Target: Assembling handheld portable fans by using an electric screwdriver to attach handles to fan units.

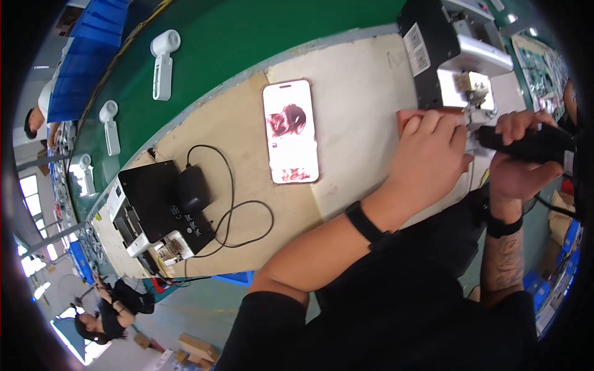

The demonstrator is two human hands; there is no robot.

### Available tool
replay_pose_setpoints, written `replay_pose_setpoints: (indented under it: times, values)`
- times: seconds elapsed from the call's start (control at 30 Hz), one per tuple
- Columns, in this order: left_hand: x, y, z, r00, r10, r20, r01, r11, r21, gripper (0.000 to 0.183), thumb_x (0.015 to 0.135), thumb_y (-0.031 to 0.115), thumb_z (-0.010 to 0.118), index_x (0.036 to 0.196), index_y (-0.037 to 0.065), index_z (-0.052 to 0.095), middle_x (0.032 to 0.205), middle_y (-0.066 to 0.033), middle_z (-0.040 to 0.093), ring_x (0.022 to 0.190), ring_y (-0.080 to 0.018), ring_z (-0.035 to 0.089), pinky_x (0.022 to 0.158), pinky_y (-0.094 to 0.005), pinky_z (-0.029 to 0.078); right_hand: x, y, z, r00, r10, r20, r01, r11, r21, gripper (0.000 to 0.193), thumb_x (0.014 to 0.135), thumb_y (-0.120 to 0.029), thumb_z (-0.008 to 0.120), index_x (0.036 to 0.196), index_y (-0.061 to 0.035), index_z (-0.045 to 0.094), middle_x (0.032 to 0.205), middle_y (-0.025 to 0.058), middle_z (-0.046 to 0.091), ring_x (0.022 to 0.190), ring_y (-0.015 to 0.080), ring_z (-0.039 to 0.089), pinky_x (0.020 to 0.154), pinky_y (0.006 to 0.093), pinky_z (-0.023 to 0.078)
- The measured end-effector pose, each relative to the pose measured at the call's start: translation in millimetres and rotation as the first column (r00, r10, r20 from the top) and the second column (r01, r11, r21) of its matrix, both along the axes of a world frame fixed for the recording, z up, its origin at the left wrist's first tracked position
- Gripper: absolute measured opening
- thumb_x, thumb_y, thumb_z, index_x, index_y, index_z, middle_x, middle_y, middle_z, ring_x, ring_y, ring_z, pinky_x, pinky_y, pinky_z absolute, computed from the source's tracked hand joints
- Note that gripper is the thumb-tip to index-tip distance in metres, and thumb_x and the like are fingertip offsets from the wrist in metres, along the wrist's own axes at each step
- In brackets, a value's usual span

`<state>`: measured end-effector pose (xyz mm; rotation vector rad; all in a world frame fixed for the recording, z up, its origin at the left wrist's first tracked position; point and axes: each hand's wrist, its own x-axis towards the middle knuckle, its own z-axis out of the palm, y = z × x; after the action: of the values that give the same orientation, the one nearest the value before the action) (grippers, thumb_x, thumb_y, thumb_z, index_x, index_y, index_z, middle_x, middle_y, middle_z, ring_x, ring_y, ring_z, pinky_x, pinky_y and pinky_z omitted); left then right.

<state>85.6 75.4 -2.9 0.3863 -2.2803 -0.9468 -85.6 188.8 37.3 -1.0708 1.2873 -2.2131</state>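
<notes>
My left hand [428, 157] is closed, its fingers curled over an orange-red block [406, 117] at the front of a black and silver bench machine [442, 62]. Most of the block is hidden under the fingers. To the right, my right hand [516, 170] grips a black elongated object [535, 143], thumb below and fingers over the top; its exact kind cannot be made out. Just behind the two hands, a small metal fixture [475, 89] sits on the machine's pale base.
A lit phone [291, 133] lies on the worktable [352, 80]. Left of it stands a second machine [151, 204] with a black adapter [193, 188] and looped cable [272, 226]. White handheld fans [163, 65] rest on the green conveyor [229, 31]. Other people [102, 321] work at left.
</notes>
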Motion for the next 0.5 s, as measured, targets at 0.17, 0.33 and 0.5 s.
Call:
replay_pose_setpoints:
  times: [0.17,0.33,0.5]
  values:
    - [-8,1,-8,0.997,0.029,-0.070,-0.028,1.000,0.010,0.043,0.080,0.028,0.087,0.112,0.003,0.074,0.112,-0.0077,0.064,0.109,-0.0292,0.058,0.092,-0.0438,0.046,-7,1,9,1.000,-0.011,0.015,0.010,1.000,0.023,0.086,0.095,-0.079,0.057,0.138,-0.0047,0.056,0.098,0.0073,0.052,0.088,0.0193,0.051,0.088,0.0400,0.042]
    - [-6,1,-15,0.996,0.052,-0.066,-0.051,0.998,0.021,0.039,0.078,0.028,0.088,0.106,0.004,0.075,0.109,-0.0078,0.064,0.109,-0.0285,0.058,0.091,-0.0432,0.045,-12,0,4,0.994,0.085,0.066,-0.085,0.996,-0.003,0.073,0.099,-0.066,0.055,0.136,-0.0022,0.058,0.097,0.0084,0.051,0.090,0.0195,0.051,0.093,0.0397,0.040]
    - [-7,1,-18,0.992,0.089,-0.085,-0.090,0.996,0.002,0.039,0.076,0.027,0.089,0.105,0.004,0.076,0.111,-0.0074,0.066,0.110,-0.0281,0.059,0.092,-0.0435,0.045,-20,0,7,0.990,0.099,0.098,-0.103,0.994,0.031,0.072,0.100,-0.065,0.054,0.135,-0.0015,0.059,0.096,0.0074,0.051,0.089,0.0191,0.051,0.092,0.0389,0.041]
